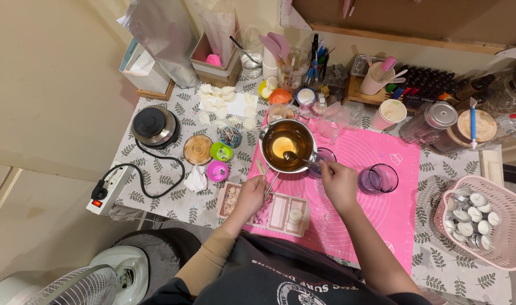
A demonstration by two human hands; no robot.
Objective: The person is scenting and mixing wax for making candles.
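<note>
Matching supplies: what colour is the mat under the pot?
Pink, with faint white markings; the mat shows in the head view.

A home craft corner: a small hot plate (154, 126), a pot of melted wax (286, 145), a basket of tealight cups (498, 226) and tool jars (295, 65) crowd a leaf-patterned surface (167, 192).

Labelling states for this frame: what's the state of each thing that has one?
Pot: holds amber liquid, spoon dipped in.
Left hand: grips pot handle.
Right hand: holds spoon.
Purple glass: upright, looks empty.
Power strip: switch lit.
Hot plate: bare, plugged in.
Basket: holds tealights.
</note>
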